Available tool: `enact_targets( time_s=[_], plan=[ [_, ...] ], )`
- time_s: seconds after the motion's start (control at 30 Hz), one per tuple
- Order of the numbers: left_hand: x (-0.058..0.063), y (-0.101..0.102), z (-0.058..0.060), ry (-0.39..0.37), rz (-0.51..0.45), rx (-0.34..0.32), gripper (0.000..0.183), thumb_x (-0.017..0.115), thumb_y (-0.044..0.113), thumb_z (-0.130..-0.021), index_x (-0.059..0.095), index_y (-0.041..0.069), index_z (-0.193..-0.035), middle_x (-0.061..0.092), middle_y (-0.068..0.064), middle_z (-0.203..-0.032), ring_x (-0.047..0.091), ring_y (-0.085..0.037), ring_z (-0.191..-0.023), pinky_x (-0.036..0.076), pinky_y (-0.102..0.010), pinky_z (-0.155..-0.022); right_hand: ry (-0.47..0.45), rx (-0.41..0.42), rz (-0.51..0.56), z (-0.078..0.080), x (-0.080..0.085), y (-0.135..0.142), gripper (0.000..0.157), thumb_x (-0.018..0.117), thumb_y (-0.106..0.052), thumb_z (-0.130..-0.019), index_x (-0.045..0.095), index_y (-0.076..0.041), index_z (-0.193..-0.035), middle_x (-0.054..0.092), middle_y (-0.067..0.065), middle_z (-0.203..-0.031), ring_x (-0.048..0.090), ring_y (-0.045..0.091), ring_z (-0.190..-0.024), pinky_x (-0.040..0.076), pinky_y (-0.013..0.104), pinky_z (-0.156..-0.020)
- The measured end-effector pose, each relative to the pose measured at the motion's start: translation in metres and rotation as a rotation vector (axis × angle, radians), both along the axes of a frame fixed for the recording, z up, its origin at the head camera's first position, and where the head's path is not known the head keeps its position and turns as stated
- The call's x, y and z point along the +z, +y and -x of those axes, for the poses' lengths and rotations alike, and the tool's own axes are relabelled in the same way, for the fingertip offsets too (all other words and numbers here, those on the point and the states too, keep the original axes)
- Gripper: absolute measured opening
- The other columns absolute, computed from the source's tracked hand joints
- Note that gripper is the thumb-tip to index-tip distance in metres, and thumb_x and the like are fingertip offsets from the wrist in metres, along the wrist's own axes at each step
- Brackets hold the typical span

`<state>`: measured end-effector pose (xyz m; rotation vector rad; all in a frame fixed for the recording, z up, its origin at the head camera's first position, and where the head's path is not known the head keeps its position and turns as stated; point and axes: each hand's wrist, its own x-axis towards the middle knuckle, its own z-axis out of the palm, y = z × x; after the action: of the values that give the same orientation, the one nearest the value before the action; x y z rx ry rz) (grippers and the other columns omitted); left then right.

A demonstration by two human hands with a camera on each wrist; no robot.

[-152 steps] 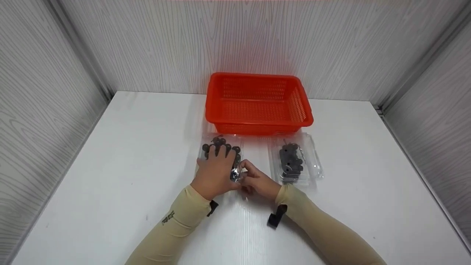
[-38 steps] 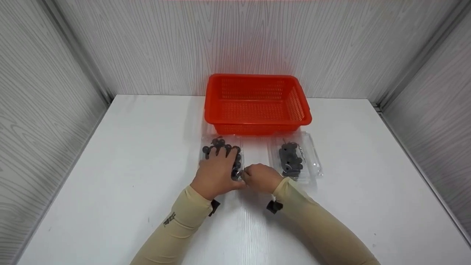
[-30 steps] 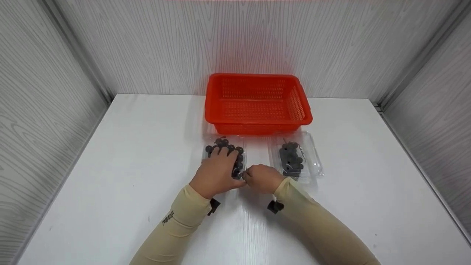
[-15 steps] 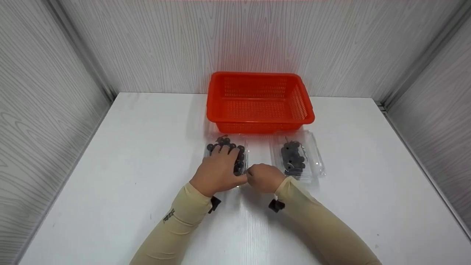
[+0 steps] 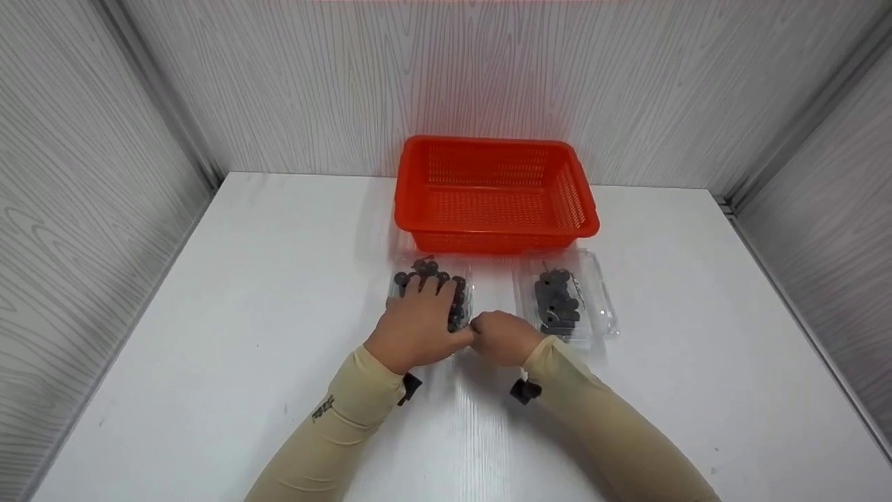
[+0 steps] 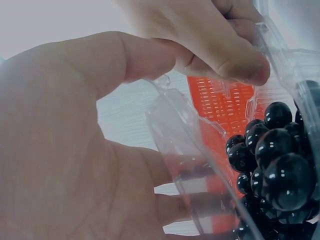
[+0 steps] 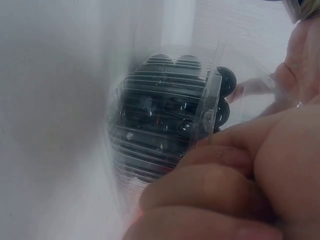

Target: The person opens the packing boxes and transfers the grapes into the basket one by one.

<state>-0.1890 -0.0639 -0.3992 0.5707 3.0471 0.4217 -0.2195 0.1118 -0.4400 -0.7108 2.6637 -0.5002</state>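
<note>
A clear plastic fruit box (image 5: 463,275) holding dark grapes (image 7: 150,120) lies on the table in front of the basket. My left hand (image 5: 420,328) is spread over its top, fingers straight across the lid (image 6: 175,125) and thumb reaching to the near right corner. At that corner my right hand (image 5: 503,338) pinches the plastic edge, with its fingers curled. The left wrist view shows the right thumb (image 6: 245,67) on the rim, close to the left thumb. Whether lid and base are apart there, I cannot tell. Both hands hide much of the box.
A red plastic basket (image 5: 498,244) stands against the back wall, with nothing visible inside. To the right of my right hand lies a second clear plastic box (image 5: 599,300) with dark grapes (image 5: 556,300). Patterned panels wall in the white table (image 5: 279,279) at the back and sides.
My right hand's fingers, more spread at the box corner several seconds ago, are now curled tightly on the edge. The left hand keeps its place over the box. The second box and basket stay put.
</note>
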Motion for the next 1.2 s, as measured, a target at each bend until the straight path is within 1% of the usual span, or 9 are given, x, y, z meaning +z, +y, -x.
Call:
enact_targets(
  time_s=[0.13,0.33,0.63,0.77,0.87,0.93,1.03,1.13,1.2],
  plan=[
    [0.0008,0.0007,-0.0019,0.012,-0.010,-0.001,0.068,0.058,0.051,-0.091,0.057,0.004,-0.139,0.060,-0.021,-0.133,0.053,-0.046,-0.126,0.051,-0.073,-0.088,0.015,-0.003,-0.006,-0.0011,-0.0003,-0.0005,0.022,0.059,-0.011,-0.097,0.066,-0.008,-0.076,0.060,0.003,-0.071,0.050,0.018,-0.065,0.052,0.046,-0.068],
    [0.0026,0.0001,-0.0017,-0.007,-0.016,-0.003,0.066,0.057,0.050,-0.092,0.056,0.005,-0.140,0.059,-0.021,-0.135,0.052,-0.045,-0.127,0.050,-0.071,-0.092,0.044,-0.026,-0.024,-0.0036,0.0005,-0.0016,0.024,0.060,-0.015,-0.098,0.068,-0.008,-0.076,0.065,0.007,-0.074,0.053,0.020,-0.066,0.053,0.049,-0.069],
    [0.0038,-0.0032,0.0013,-0.073,-0.022,0.014,0.069,0.053,0.052,-0.093,0.052,0.006,-0.145,0.056,-0.019,-0.141,0.050,-0.042,-0.130,0.049,-0.069,-0.096,0.068,-0.032,-0.060,-0.0026,-0.0009,-0.0053,0.031,0.057,-0.018,-0.100,0.059,-0.013,-0.069,0.061,0.006,-0.070,0.053,0.022,-0.064,0.054,0.051,-0.068],
    [0.0069,-0.0046,0.0009,-0.091,-0.060,0.007,0.071,0.050,0.052,-0.094,0.051,0.003,-0.146,0.057,-0.019,-0.141,0.052,-0.042,-0.129,0.049,-0.064,-0.101,0.040,-0.045,-0.056,-0.0018,-0.0003,-0.0046,0.032,0.056,-0.022,-0.103,0.063,-0.011,-0.073,0.065,0.007,-0.075,0.057,0.023,-0.067,0.055,0.050,-0.072],
    [0.0077,-0.0052,0.0007,-0.082,-0.086,-0.006,0.072,0.049,0.053,-0.095,0.050,0.002,-0.146,0.059,-0.020,-0.138,0.055,-0.041,-0.125,0.051,-0.059,-0.102,0.029,-0.049,-0.051,-0.0014,0.0003,-0.0037,0.032,0.056,-0.023,-0.104,0.068,-0.010,-0.078,0.067,0.008,-0.078,0.059,0.023,-0.068,0.056,0.050,-0.074],
    [0.0061,-0.0051,0.0010,-0.068,-0.083,-0.012,0.073,0.052,0.053,-0.095,0.050,0.002,-0.146,0.059,-0.020,-0.137,0.056,-0.041,-0.124,0.052,-0.058,-0.100,0.027,-0.047,-0.049,-0.0012,0.0007,-0.0032,0.031,0.056,-0.022,-0.104,0.069,-0.009,-0.079,0.067,0.008,-0.077,0.058,0.022,-0.067,0.055,0.050,-0.073],
    [0.0041,-0.0046,0.0012,-0.061,-0.052,-0.015,0.077,0.059,0.055,-0.092,0.049,0.002,-0.148,0.057,-0.021,-0.140,0.055,-0.042,-0.125,0.053,-0.060,-0.098,0.034,-0.046,-0.055,-0.0009,0.0011,-0.0029,0.028,0.058,-0.020,-0.102,0.070,-0.009,-0.079,0.067,0.008,-0.075,0.056,0.022,-0.066,0.054,0.050,-0.071],
    [0.0032,-0.0042,0.0017,-0.079,-0.022,-0.014,0.083,0.066,0.057,-0.091,0.047,0.003,-0.151,0.054,-0.021,-0.146,0.052,-0.042,-0.132,0.051,-0.059,-0.103,0.048,-0.053,-0.076,0.0002,0.0015,-0.0020,0.025,0.059,-0.020,-0.100,0.072,-0.009,-0.082,0.068,0.008,-0.076,0.058,0.022,-0.066,0.056,0.051,-0.070],
    [0.0033,-0.0040,0.0019,-0.094,-0.016,-0.013,0.088,0.070,0.058,-0.089,0.045,0.004,-0.154,0.051,-0.021,-0.150,0.050,-0.043,-0.136,0.048,-0.058,-0.107,0.039,-0.086,-0.081,0.0015,0.0019,-0.0009,0.027,0.058,-0.023,-0.102,0.074,-0.009,-0.085,0.069,0.007,-0.077,0.060,0.024,-0.067,0.056,0.050,-0.072]
  ],
)
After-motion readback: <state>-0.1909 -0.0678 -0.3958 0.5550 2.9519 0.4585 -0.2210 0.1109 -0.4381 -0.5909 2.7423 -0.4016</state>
